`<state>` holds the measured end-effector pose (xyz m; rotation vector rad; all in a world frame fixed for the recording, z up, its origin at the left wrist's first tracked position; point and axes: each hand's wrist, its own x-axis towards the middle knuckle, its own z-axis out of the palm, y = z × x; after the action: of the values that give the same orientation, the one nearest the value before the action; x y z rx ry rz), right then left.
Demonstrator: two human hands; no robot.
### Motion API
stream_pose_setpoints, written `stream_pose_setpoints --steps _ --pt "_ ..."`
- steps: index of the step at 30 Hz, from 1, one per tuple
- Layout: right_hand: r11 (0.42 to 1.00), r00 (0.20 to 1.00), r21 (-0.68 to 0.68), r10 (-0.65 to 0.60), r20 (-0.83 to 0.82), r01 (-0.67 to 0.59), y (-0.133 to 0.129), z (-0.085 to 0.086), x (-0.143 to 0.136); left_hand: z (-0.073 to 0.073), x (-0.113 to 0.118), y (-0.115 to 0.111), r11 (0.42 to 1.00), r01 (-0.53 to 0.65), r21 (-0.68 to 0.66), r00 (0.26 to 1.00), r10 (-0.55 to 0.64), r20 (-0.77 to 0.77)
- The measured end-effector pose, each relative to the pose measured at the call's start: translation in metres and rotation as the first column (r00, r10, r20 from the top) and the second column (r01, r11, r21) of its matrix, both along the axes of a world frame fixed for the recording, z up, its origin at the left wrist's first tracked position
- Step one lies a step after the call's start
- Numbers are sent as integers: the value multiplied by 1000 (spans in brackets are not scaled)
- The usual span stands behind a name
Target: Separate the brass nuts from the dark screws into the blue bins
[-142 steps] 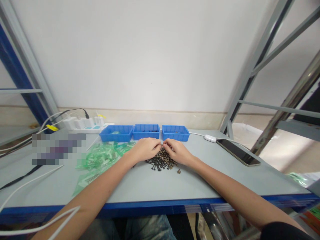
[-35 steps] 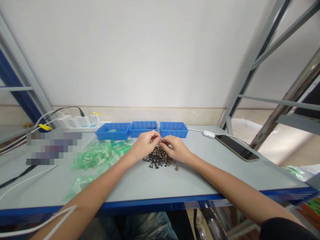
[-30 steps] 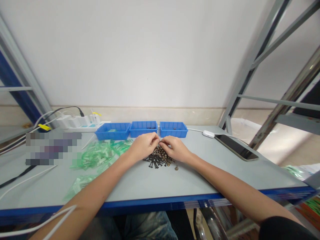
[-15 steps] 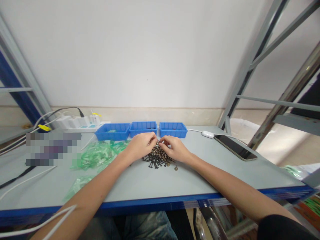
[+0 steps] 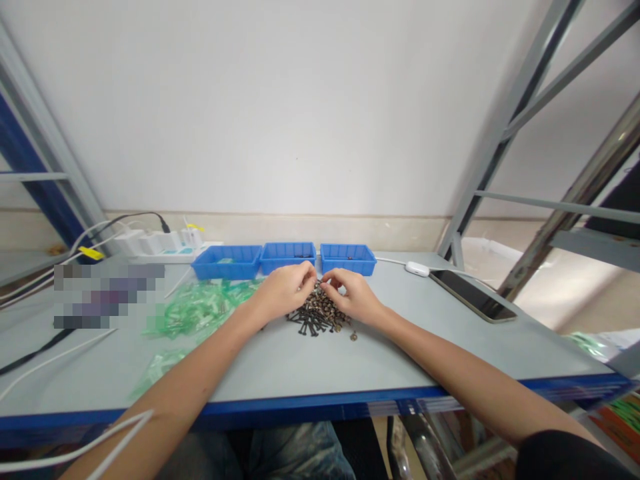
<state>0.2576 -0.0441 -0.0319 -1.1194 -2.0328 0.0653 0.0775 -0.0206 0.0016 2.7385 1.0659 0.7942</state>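
A pile of dark screws [image 5: 311,324] and small brass-coloured metal pieces [image 5: 327,309] lies on the grey table. My left hand [image 5: 286,291] is at the pile's upper left, its thumb and fingertips pinched together. Opposite it, my right hand [image 5: 356,295] also has its thumb and fingers drawn together over the pile's upper right. The fingertips of both hands are close to each other, and whatever they hold is too small to make out. One loose brass-coloured piece [image 5: 353,337] rests apart, below my right hand.
Behind the hands stand a left blue bin [image 5: 227,270], a middle blue bin [image 5: 289,264] and a right blue bin [image 5: 349,268]. Green plastic bags [image 5: 197,310] spread at left. A phone [image 5: 473,295] and white case [image 5: 417,269] lie right; a power strip [image 5: 160,256] sits back left.
Both hands stay over the pile, with only slight finger movement and the fingertips a touch farther apart. The whole view has shifted very slightly.
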Motion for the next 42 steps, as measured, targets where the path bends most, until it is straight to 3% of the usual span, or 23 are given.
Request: stream_pose_setpoints --steps 11,22,32,42 --pt "990 997 132 -42 -59 49 -1 2 2 1 0 -1 1000 7 24 1000 -7 -11" --pt "999 999 39 -38 9 38 -1 2 1 -5 2 1 994 -82 77 994 87 -64" --pt "998 992 -32 -49 120 53 -1 4 3 -12 4 1 995 -75 64 990 82 -112" --pt "997 973 -18 -72 219 78 0 5 4 -16 5 3 996 -50 79 989 60 -135"
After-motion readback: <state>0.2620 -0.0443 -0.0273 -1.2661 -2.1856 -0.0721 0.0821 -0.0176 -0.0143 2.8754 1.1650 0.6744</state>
